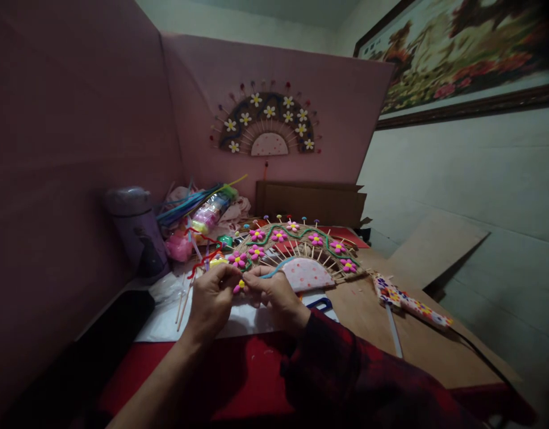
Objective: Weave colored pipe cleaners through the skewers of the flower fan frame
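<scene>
My left hand (212, 298) and my right hand (277, 293) meet at the lower left end of a half-round fan (317, 239) decorated with pink flowers. A light blue pipe cleaner (273, 273) runs out from the pinched fingers of my right hand, across the edge of the fan's white, red-dotted base (308, 274). The thumb and fingertips of my left hand are pressed together; what they hold is hidden. A pink flower with a yellow centre (240, 286) shows just under the fingertips. Green wavy strips and bead-tipped sticks also trim the fan.
A finished-looking fan with white flowers (268, 122) hangs on the pink panel. On the left stand a purple bottle (138, 232) and a pile of pipe cleaners and clay packets (209, 208). A flower-patterned glue gun (408, 301) lies right, beside scissors with blue handles (320, 305).
</scene>
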Demonstrator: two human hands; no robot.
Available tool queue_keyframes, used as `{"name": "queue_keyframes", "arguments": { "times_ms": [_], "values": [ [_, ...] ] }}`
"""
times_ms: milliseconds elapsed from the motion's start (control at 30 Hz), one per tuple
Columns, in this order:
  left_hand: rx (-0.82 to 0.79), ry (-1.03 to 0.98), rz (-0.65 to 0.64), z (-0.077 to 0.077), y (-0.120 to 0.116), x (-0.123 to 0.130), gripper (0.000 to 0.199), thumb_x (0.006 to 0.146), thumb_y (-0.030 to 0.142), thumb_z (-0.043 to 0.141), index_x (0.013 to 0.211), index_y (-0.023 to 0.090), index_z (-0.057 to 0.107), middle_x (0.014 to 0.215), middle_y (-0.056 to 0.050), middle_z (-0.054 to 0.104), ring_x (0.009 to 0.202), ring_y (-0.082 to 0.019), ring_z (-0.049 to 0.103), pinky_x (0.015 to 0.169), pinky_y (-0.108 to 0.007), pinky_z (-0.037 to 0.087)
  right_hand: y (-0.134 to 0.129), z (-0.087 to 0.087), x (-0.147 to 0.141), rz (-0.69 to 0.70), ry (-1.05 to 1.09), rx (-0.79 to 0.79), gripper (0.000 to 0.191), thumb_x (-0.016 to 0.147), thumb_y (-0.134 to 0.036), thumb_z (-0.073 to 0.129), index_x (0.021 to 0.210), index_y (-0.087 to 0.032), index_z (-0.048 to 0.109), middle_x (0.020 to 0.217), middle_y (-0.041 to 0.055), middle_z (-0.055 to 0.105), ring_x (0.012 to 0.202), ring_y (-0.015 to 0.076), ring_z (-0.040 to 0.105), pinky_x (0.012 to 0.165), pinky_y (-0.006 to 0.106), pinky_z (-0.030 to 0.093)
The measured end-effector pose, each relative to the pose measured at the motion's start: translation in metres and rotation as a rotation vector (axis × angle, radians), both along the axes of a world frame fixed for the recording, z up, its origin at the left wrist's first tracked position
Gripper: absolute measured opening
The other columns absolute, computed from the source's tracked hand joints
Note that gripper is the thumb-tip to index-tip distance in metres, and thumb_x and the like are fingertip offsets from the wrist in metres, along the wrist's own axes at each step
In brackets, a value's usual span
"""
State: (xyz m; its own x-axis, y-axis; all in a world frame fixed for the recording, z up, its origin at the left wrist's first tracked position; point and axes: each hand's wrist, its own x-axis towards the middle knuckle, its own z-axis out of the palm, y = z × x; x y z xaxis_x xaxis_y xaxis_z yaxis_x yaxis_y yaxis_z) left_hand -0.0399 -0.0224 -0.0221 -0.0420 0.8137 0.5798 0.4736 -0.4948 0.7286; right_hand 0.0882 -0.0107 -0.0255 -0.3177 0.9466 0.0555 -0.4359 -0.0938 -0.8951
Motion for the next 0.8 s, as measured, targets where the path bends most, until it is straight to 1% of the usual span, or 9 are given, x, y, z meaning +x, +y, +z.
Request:
{"name": "queue_keyframes", "arguments": {
  "times_ms": [100,167,233,400,467,600,667,733,800],
  "values": [
    [0.1,0.341,0.106,0.002,-0.004,0.0,0.014,0.071,0.011,0.047,0.064,0.016,0.058,0.065,-0.003,0.057,0.063,-0.016,0.053,0.058,-0.025,0.039,0.001,-0.005,-0.002,-0.053,-0.055,-0.006,0.028,0.06,-0.035,0.073,0.06,-0.012,0.056,0.048,-0.0026,0.056,0.035,0.0042,0.038,0.034,0.018,0.027],
    [0.113,0.422,0.117,0.002,-0.004,0.001,0.015,0.07,0.01,0.046,0.064,0.016,0.058,0.066,-0.004,0.057,0.064,-0.016,0.053,0.06,-0.027,0.038,0.002,-0.007,-0.003,-0.083,-0.058,-0.004,0.029,0.058,-0.036,0.074,0.06,-0.012,0.056,0.047,-0.0027,0.056,0.035,0.0044,0.039,0.034,0.018,0.027],
    [0.077,0.274,0.054,0.001,-0.002,0.001,0.013,0.072,0.014,0.048,0.066,0.017,0.059,0.066,-0.003,0.058,0.063,-0.016,0.053,0.059,-0.026,0.04,0.001,-0.005,-0.002,-0.074,-0.013,-0.023,0.029,0.057,-0.035,0.074,0.061,-0.012,0.056,0.048,-0.0023,0.056,0.037,0.0047,0.04,0.035,0.018,0.028],
    [-0.166,-0.302,-0.111,0.001,0.004,0.002,0.014,0.07,0.029,0.059,0.074,0.016,0.061,0.057,0.001,0.057,0.049,-0.012,0.049,0.047,-0.022,0.038,-0.003,0.005,0.0,0.083,0.152,-0.096,0.025,0.057,-0.029,0.074,0.063,-0.013,0.056,0.053,-0.0029,0.055,0.042,0.004,0.042,0.038,0.016,0.028],
    [-0.13,-0.239,-0.074,0.001,0.003,0.002,0.01,0.07,0.026,0.058,0.07,0.016,0.06,0.058,0.001,0.057,0.051,-0.012,0.05,0.049,-0.023,0.039,-0.003,0.004,0.0,0.045,0.079,-0.054,0.026,0.059,-0.031,0.074,0.063,-0.013,0.057,0.052,-0.0023,0.056,0.04,0.0044,0.041,0.037,0.017,0.029],
    [0.074,0.265,0.077,0.001,-0.003,0.001,0.013,0.071,0.013,0.049,0.063,0.016,0.058,0.064,-0.003,0.058,0.062,-0.015,0.052,0.059,-0.026,0.038,0.0,-0.004,-0.003,-0.085,-0.073,0.034,0.029,0.06,-0.036,0.072,0.06,-0.013,0.055,0.046,-0.0033,0.055,0.034,0.0043,0.037,0.033,0.019,0.027],
    [0.107,0.409,0.102,0.001,-0.003,0.001,0.015,0.069,0.009,0.047,0.063,0.016,0.059,0.066,-0.004,0.058,0.063,-0.016,0.052,0.06,-0.027,0.037,0.002,-0.007,-0.004,-0.117,-0.102,0.043,0.029,0.06,-0.036,0.072,0.057,-0.014,0.053,0.044,-0.0038,0.053,0.032,0.004,0.036,0.033,0.019,0.025],
    [0.088,0.34,0.076,0.001,-0.002,0.001,0.015,0.07,0.01,0.048,0.064,0.016,0.06,0.066,-0.004,0.059,0.063,-0.016,0.052,0.06,-0.027,0.038,0.001,-0.006,-0.003,-0.11,-0.077,0.015,0.028,0.06,-0.034,0.072,0.057,-0.013,0.053,0.046,-0.0031,0.054,0.034,0.0043,0.037,0.033,0.018,0.026],
    [0.004,0.082,0.009,0.001,0.001,0.001,0.011,0.072,0.017,0.051,0.068,0.017,0.062,0.063,-0.002,0.059,0.059,-0.014,0.052,0.057,-0.025,0.039,0.0,-0.002,-0.002,-0.051,0.014,-0.048,0.025,0.058,-0.03,0.073,0.06,-0.013,0.055,0.049,-0.0025,0.055,0.038,0.0044,0.04,0.035,0.017,0.027]
  ]
}}
